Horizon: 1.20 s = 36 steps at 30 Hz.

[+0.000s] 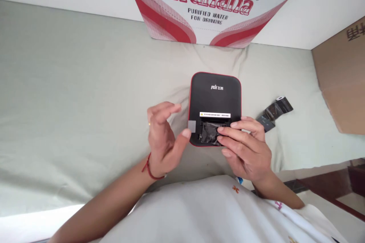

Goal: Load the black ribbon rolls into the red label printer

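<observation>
Head view: black device (215, 100) on cloth (85, 95). Left hand (164, 138): thumb spread from fingers, near device edge. Right hand (251, 150): fingers over film (209, 133), partly hiding it; pinching or only resting, cannot tell. Carton (208, 19) cut off above.

We are looking at a black, red-edged device (215, 100) lying flat on pale cloth (99, 83), white logo (217, 87) facing up.

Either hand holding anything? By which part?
The left hand holds nothing; the right hand has fingers over the near end of the black device; grip unclear.
</observation>
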Motion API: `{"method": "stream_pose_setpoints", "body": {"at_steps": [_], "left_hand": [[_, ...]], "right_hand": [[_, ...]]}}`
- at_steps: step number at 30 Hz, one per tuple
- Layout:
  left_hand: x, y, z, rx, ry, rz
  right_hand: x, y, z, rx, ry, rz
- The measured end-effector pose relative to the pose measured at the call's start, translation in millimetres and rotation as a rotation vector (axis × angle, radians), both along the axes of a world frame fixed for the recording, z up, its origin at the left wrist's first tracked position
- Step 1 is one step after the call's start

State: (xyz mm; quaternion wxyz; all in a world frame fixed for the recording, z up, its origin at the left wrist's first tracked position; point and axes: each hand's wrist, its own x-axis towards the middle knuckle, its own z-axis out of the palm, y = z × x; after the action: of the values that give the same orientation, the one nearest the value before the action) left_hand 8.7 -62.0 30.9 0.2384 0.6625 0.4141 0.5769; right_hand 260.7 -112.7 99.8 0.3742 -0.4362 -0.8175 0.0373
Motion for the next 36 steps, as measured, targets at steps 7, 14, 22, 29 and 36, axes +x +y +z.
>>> {"method": "stream_pose_setpoints", "body": {"at_steps": [7, 14, 22, 29, 36], "left_hand": [[-9.5, 16.6, -23.4, -0.383, -0.258, -0.321], [-10.8, 28.1, -33.7, -0.464, -0.371, -0.427], [-7.3, 30.4, -31.5, -0.497, -0.425, -0.516], [-2.6, 30.1, -31.9, -0.499, -0.516, -0.569], [2.3, 26.7, -43.5, -0.531, -0.574, -0.600]], "right_hand": [[6.6, -4.3, -3.4, 0.002, -0.034, 0.031], [5.1, -3.3, -7.0, 0.012, 0.008, 0.040], [6.4, -0.1, -1.5, 0.002, -0.018, 0.057], [3.3, 10.3, 8.2, 0.008, -0.031, 0.078], [-1.8, 23.5, 24.3, 0.035, -0.086, 0.062]]}}
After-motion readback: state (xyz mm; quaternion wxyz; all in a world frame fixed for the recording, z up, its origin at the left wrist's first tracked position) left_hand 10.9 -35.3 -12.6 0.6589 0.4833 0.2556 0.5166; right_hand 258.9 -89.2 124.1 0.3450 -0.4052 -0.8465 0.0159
